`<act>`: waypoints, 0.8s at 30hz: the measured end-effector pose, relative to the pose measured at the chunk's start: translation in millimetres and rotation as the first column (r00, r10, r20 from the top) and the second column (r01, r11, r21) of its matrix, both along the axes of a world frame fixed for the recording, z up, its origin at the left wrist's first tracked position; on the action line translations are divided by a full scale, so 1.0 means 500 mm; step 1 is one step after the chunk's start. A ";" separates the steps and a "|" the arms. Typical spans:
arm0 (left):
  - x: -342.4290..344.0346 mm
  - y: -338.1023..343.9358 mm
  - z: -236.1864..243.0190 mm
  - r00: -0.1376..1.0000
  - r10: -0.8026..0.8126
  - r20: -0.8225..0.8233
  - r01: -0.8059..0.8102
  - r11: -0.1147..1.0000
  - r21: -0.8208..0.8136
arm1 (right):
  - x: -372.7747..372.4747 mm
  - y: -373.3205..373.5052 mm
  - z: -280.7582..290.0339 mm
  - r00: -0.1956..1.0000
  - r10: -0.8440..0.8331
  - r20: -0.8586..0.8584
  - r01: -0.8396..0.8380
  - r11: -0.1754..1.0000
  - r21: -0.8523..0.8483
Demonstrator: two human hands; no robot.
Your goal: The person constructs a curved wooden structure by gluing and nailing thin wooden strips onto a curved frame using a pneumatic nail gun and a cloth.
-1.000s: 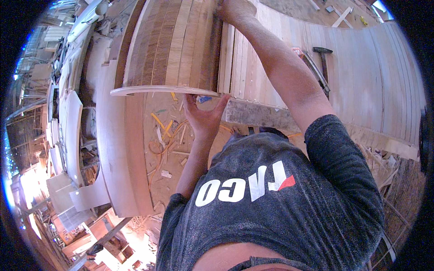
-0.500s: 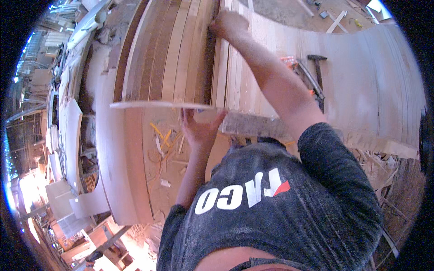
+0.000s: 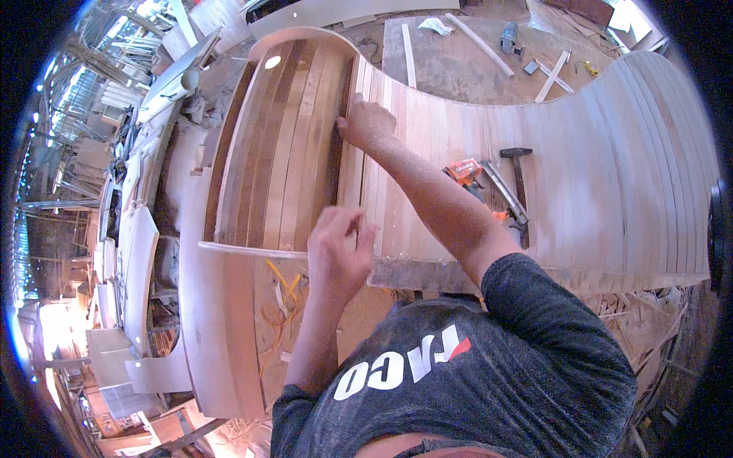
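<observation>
Right hand [image 3: 368, 126] and left hand [image 3: 340, 243] are attending to one edge of a curved slatted wood panel [image 3: 282, 153].
The right hand is resting at the panel's dark right-hand edge, fingers bent; whether it is clamping or only pressing, I cannot tell. The left hand is hovering or resting by that edge's near end, contact unclear, thumb and fingers standing apart with nothing seen between them. The panel is lying just left of both hands, its slats and long axis running forward past them, its curve going crosswise. Right of the grip, a broad pale slatted panel [image 3: 588, 168] is carrying a hammer [image 3: 519, 179] and an orange nail gun [image 3: 464, 171]. The step in hand is seemingly feeling or seating that edge; the next move is probably calling for even pressure along it.
</observation>
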State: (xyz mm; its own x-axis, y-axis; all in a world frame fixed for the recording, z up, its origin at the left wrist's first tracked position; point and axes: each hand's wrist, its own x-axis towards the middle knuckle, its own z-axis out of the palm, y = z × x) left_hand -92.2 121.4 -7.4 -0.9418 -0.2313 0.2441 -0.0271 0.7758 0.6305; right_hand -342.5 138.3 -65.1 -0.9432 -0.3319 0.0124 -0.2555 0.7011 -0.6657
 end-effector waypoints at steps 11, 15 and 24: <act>-0.235 -0.033 -0.138 0.932 0.361 0.009 -0.270 0.714 -0.646 | -0.149 0.062 -0.051 0.991 -0.006 -0.135 -0.024 0.975 -0.219; -0.249 -0.024 -0.152 0.893 0.443 0.076 -0.298 0.709 -0.639 | -0.205 0.029 -0.059 0.999 0.018 -0.033 -0.027 0.957 -0.289; -0.250 -0.031 -0.166 0.876 0.464 0.131 -0.297 0.734 -0.611 | -0.224 -0.016 -0.073 0.995 -0.050 -0.085 0.017 0.937 -0.349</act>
